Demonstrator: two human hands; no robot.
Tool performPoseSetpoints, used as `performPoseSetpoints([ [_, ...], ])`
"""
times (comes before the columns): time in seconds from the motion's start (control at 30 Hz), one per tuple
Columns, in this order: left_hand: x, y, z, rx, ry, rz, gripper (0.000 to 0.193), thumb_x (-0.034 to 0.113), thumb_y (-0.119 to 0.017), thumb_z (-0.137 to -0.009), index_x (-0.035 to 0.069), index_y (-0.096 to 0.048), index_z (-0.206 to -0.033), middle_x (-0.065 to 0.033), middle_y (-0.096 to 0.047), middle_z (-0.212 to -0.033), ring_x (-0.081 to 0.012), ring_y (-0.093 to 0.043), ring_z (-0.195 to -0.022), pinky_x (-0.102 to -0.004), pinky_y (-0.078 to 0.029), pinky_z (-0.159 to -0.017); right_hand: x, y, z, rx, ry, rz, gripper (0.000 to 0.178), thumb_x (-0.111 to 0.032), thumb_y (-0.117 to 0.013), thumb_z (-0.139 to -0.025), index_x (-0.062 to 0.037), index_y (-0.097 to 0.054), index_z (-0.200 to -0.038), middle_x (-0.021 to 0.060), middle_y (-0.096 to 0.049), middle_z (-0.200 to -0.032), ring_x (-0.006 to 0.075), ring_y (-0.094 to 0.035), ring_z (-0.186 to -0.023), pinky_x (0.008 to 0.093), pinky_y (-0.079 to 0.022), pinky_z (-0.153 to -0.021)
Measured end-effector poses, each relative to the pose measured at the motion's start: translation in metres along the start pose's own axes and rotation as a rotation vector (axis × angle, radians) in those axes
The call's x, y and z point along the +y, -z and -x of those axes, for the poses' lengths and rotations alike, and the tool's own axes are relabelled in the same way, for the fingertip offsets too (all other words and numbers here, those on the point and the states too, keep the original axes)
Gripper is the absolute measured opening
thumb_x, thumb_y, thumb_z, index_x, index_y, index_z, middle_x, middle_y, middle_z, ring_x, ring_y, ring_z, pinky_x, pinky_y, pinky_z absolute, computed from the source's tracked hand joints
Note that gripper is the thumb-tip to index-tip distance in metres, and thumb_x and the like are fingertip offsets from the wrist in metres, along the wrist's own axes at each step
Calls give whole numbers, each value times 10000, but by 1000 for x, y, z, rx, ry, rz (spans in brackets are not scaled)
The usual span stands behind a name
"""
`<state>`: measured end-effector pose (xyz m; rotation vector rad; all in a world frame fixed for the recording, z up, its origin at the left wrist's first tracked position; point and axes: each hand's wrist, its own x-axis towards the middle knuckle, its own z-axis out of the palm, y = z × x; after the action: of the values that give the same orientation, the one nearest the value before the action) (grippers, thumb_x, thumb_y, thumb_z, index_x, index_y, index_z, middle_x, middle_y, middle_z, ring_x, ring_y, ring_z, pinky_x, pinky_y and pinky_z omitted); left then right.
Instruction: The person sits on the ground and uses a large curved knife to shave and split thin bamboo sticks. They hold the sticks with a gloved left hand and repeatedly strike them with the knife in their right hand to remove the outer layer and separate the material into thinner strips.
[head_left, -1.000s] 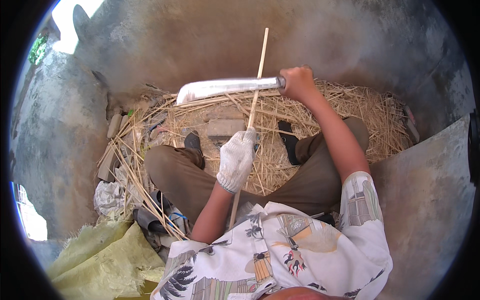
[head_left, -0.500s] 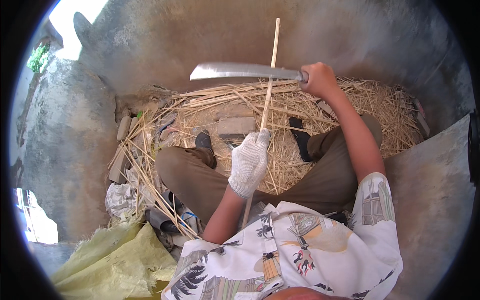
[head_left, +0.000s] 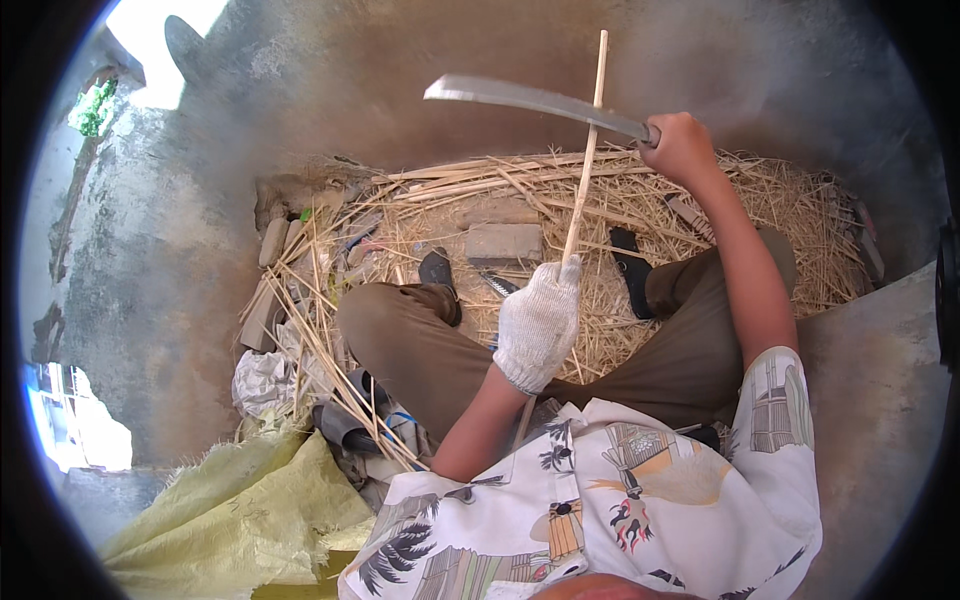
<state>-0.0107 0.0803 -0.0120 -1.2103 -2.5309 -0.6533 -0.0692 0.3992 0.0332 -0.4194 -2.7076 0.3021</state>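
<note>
My left hand (head_left: 538, 322), in a white knitted glove, grips a thin pale bamboo stick (head_left: 588, 150) held upright in front of me. My bare right hand (head_left: 680, 145) holds the handle of a long curved machete (head_left: 530, 98), whose blade points left and crosses the stick near its upper part. I sit cross-legged in brown trousers over a heap of bamboo shavings and strips (head_left: 560, 200).
A flat grey stone block (head_left: 503, 242) lies in the shavings ahead of my knees. Split bamboo strips (head_left: 330, 340) and rags pile up at my left, beside a yellow woven sack (head_left: 230, 510). Bare concrete walls surround the spot.
My right hand has raised the machete and swung it to the right, its blade tipping up at the left. My left hand and the stick have shifted slightly right.
</note>
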Motion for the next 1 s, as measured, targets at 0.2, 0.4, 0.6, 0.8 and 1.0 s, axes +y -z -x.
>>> performPoseSetpoints([
  [0.2, -5, -2, 0, -64, 94, 3, 352, 57, -574, -918, -22, -626, -1256, -150, -667, -991, -318, -701, -794, -406, -579, -629, -10, -27, 7, 67, 64, -33, 169, -293, -760, -784, -127, -742, -811, 124, -728, -750, 362, -724, -757, 467, -585, -728],
  [0.4, 0, -4, 1, -32, -17, -32, 381, 61, -577, -909, -21, -611, -1279, -144, -671, -998, -314, -693, -807, -405, -576, -642, 5, -16, -15, 35, -13, 52, 179, -302, -746, -794, -132, -760, -846, 127, -742, -784, 351, -730, -758, 467, -590, -736],
  [0.6, -7, -13, 4, -15, -19, -22, 317, 89, -555, -991, -27, -617, -1279, -153, -629, -954, -298, -682, -695, -400, -558, -544, -5, -23, -1, 22, -47, 26, 182, -298, -747, -792, -145, -771, -887, 119, -750, -799, 334, -735, -750, 477, -591, -742],
  [0.8, 16, -5, 3, -200, 92, 59, 289, 82, -539, -986, -1, -644, -1242, -154, -682, -1004, -328, -720, -818, -421, -585, -639, 27, 0, -23, 82, 70, 259, 191, -316, -715, -806, -146, -767, -876, 117, -749, -801, 335, -744, -783, 478, -584, -759],
  [1.0, 18, -7, 5, -189, 19, 15, 253, 155, -508, -1058, 8, -642, -1212, -150, -670, -970, -328, -711, -774, -426, -573, -623, 29, 10, -16, 222, -241, -14, 167, -304, -702, -789, -150, -747, -835, 119, -747, -820, 339, -739, -812, 455, -576, -726],
])
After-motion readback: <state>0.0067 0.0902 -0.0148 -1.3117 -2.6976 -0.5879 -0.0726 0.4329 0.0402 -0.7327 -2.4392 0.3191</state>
